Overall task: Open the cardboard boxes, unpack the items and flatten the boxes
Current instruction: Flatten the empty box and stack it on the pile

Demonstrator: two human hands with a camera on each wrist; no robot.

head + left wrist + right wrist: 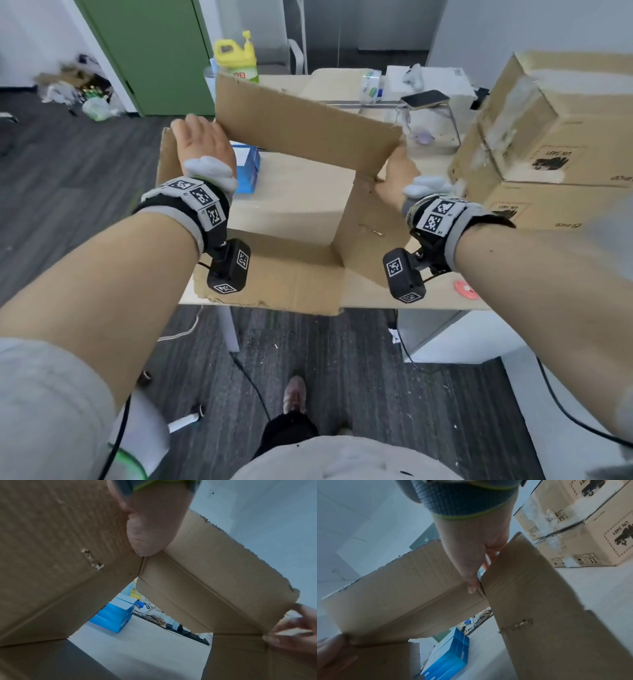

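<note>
Cardboard box (291, 137) walls hide both hands' fingers (471, 588) and blue cartons (248, 168).

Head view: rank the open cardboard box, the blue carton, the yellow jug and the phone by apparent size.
1. Open cardboard box, by far the largest.
2. Blue carton, though the left hand and the box wall hide part of it.
3. Yellow jug and phone: similar, both far back, so unranked.

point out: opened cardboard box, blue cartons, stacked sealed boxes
opened cardboard box (301, 130) head view, far wall panel
blue cartons (248, 168) head view, top face
stacked sealed boxes (534, 137) head view, upper box's front side
</note>
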